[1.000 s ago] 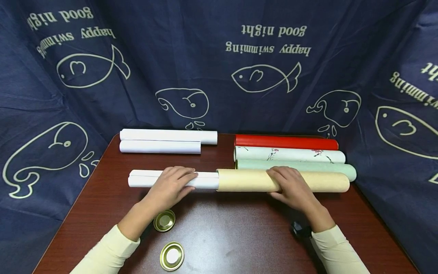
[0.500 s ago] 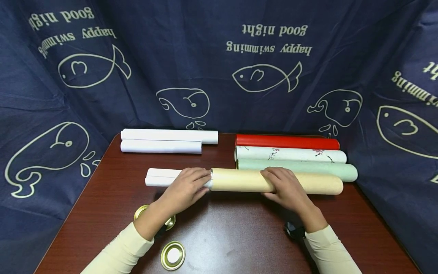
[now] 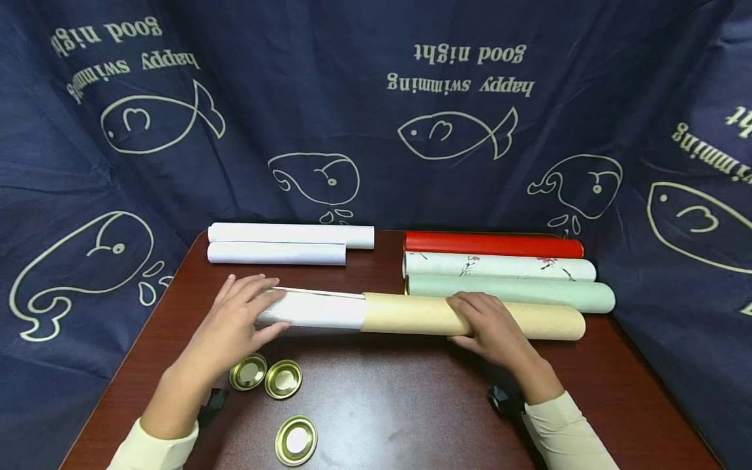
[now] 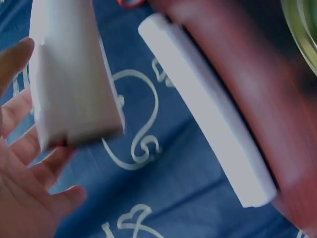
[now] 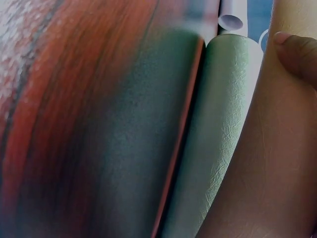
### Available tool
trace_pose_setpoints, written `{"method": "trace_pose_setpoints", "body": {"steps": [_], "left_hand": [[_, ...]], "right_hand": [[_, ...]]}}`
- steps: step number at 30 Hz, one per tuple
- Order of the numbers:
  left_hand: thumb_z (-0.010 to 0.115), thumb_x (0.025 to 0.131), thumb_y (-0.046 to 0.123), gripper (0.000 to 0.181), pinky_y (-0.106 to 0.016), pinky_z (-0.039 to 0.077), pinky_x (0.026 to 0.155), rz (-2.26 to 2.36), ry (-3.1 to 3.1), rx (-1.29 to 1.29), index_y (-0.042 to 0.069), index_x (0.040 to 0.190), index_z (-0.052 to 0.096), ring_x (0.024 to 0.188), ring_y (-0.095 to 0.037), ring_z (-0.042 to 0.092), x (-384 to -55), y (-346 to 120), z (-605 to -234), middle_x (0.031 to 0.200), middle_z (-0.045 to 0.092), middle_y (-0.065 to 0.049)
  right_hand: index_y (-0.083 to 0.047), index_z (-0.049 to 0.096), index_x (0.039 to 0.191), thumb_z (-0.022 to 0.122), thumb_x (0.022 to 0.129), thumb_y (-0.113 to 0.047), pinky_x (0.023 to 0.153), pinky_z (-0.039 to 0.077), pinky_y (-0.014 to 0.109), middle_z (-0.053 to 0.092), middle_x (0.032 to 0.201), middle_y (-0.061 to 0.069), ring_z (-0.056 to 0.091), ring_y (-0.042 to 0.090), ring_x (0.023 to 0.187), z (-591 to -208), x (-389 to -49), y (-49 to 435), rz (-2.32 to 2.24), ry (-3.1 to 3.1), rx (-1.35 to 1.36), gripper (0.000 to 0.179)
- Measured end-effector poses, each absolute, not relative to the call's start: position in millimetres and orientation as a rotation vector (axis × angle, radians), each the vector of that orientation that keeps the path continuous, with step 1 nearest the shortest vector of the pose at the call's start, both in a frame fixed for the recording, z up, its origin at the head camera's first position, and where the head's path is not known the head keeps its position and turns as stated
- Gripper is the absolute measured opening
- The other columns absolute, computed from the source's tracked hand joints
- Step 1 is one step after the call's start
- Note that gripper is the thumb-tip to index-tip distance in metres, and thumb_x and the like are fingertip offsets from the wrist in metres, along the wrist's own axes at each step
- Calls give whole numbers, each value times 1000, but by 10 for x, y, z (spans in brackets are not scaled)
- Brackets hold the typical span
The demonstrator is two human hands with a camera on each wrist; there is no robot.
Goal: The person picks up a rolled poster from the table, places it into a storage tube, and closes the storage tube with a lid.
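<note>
- I watched the cream tube (image 3: 405, 314) lying crosswise in front of the person; whether it rested on the table (image 3: 376, 405) or was slightly lifted, I could not tell.
- The white roll (image 3: 326, 310) ran out of the cream tube's left mouth, its right end hidden inside and a loose edge showing along its top.
- I saw the right hand (image 3: 489, 325) curled over the cream tube's middle, holding it from above.
- The left hand (image 3: 236, 318) was well left of the cream tube, fingers spread wide around the outer end of the white roll; how firmly they touched it, I could not tell.
- Just beyond the cream tube I had the green tube (image 3: 511, 289), then the flowered tube (image 3: 499, 266), then the red tube (image 3: 493, 245).
- Beyond the cream tube and to its left lay the short white roll (image 3: 276, 253) and the long white roll (image 3: 294, 235), side by side.
- Three gold-coloured lids (image 3: 283, 379) sat nearer the person than the cream tube, to its left.
- Farthest beyond the cream tube, I saw dark blue cloth (image 3: 352, 85) printed with fish and whales.
</note>
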State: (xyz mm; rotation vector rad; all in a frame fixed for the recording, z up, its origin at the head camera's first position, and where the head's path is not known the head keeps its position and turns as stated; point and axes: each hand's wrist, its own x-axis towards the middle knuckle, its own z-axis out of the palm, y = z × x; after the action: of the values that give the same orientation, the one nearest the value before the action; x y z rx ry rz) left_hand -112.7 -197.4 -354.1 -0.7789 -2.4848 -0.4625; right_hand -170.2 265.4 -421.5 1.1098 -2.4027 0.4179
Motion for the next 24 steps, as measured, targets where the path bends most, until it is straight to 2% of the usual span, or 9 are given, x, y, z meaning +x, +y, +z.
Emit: {"method": "trace_pose_setpoints", "body": {"steps": [5,9,16,20,24], "left_hand": [[88,70,8,54,-52,41,99,-537,-2513,-775,2,120,67,116,-35,57,-1068,-2147,-3567,123,65,-14],[87,72,6,53,-45,47,90,-548,-2512,-790,-2,120,66,110,-31,59,-1063,-2156,-3647,119,64,-14],[89,68,1,49,-33,48,67,-616,-2481,-775,-2,112,70,83,-15,56,-1090,-2035,-3751,110,61,-8],[90,68,3,49,-34,51,69,-664,-2493,-760,-1,112,70,86,-15,59,-1096,-1861,-3851,110,61,-7],[88,74,8,46,-37,54,80,-705,-2552,-783,0,115,69,99,-20,63,-1092,-1622,-3970,114,61,-8]], "right_hand": [[-7,61,124,88,67,-30,92,43,51,62,118,11,57,33,109,-4194,-1687,2662,396,-2411,1110,68],[-6,61,125,88,66,-30,92,44,52,62,118,11,57,34,108,-4171,-1683,2659,369,-2406,1110,68],[-6,61,125,88,67,-31,91,44,53,62,117,11,57,35,108,-4157,-1670,2662,326,-2410,1112,69],[-7,61,126,88,67,-31,90,45,53,61,118,11,57,35,108,-4153,-1667,2654,298,-2410,1121,70],[-10,60,127,90,66,-31,90,44,52,60,118,11,57,35,108,-4151,-1668,2631,263,-2407,1143,72]]}}
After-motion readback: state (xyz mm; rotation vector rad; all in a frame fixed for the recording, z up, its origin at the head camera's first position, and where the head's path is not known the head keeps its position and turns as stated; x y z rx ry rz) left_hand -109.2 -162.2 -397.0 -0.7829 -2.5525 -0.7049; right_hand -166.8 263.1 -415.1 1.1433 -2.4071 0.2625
